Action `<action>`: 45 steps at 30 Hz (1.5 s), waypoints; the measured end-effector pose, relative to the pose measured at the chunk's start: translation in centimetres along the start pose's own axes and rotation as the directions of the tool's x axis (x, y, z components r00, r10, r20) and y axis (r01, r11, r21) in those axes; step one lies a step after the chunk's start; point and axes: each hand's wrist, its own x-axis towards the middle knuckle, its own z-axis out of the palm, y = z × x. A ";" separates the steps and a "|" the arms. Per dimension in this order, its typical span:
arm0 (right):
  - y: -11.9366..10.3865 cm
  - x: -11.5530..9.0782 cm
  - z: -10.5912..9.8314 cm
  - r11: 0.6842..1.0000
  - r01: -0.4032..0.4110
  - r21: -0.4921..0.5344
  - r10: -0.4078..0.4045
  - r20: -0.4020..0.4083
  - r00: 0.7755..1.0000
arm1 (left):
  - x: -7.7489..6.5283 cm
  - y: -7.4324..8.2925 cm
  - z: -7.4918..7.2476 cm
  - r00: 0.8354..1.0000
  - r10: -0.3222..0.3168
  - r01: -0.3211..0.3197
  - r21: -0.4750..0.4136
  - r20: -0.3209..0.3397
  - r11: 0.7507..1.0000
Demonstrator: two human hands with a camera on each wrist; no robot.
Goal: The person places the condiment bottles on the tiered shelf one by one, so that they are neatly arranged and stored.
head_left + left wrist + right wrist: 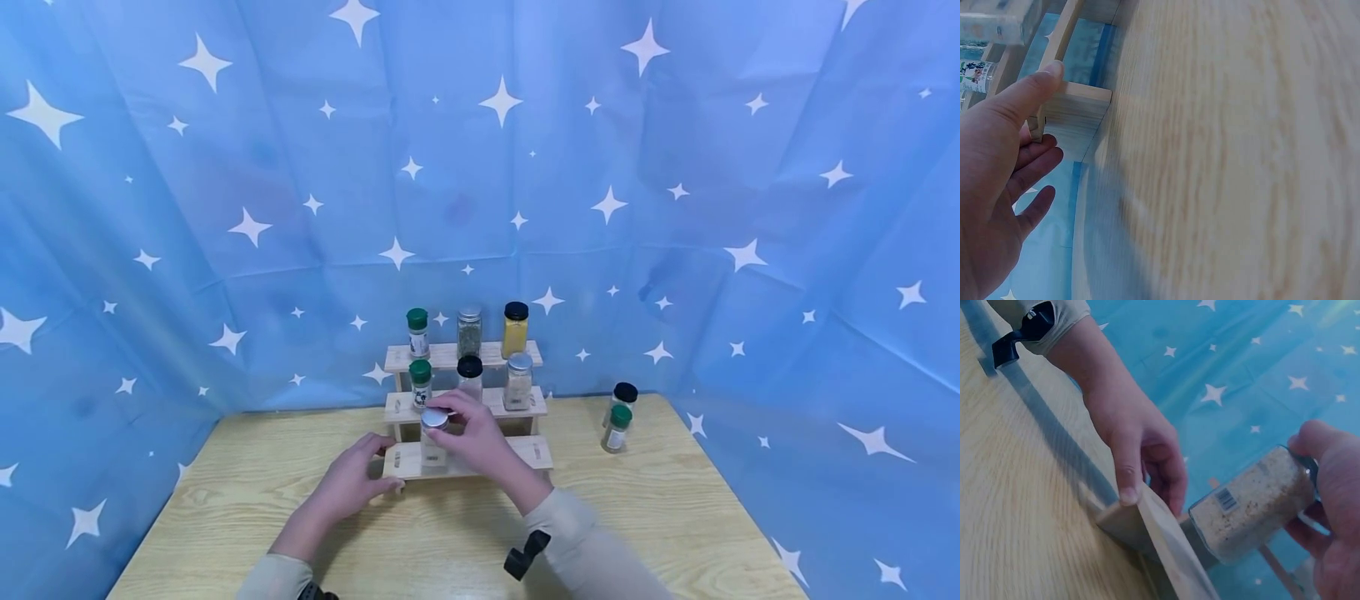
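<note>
A three-tier wooden spice rack [531, 452] stands at the back of the table. My left hand [347, 485] grips the left end of its lowest board; in the left wrist view the thumb lies on one face and fingertips show past the other. My right hand [480, 435] holds a glass spice jar [433, 451] by its silver lid, over the left part of that lowest board. Beige granules fill the jar, and a small barcode label [1226, 499] faces the right wrist camera. Just behind it on the middle tier stands a green-capped jar [421, 383].
Also on the middle tier are a black-capped jar [470, 372] and a silver-lidded jar [518, 383]. The top tier bears a green-capped jar [417, 332], a silver-lidded jar [469, 333] and a yellow jar [515, 332]. Green-capped [617, 429] and black-capped [625, 392] jars stand right on the table [645, 517].
</note>
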 end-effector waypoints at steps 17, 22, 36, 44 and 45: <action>1.2 0.7 2.8 0.998 -0.055 0.030 0.054 0.032 0.998 | 0.0 0.0 -0.1 1.000 0.005 -0.005 0.008 0.000 1.000; 1.2 0.4 2.8 0.996 -0.075 0.054 0.072 0.042 0.997 | 0.1 -0.1 -0.1 1.000 0.013 -0.013 0.014 -0.003 1.000; 0.9 -3.2 -1.9 0.989 -0.145 -0.041 0.140 -0.099 0.985 | 0.0 0.2 -0.1 1.000 0.000 0.000 0.016 0.006 1.000; 2.5 -6.7 -8.0 0.986 -0.077 -0.146 0.040 -0.237 0.971 | -0.1 0.3 0.0 1.000 0.002 -0.002 -0.006 0.002 1.000; 3.0 -7.2 -8.9 0.983 -0.068 -0.171 0.021 -0.266 0.964 | -0.1 0.2 0.0 1.000 0.000 0.000 -0.008 0.000 1.000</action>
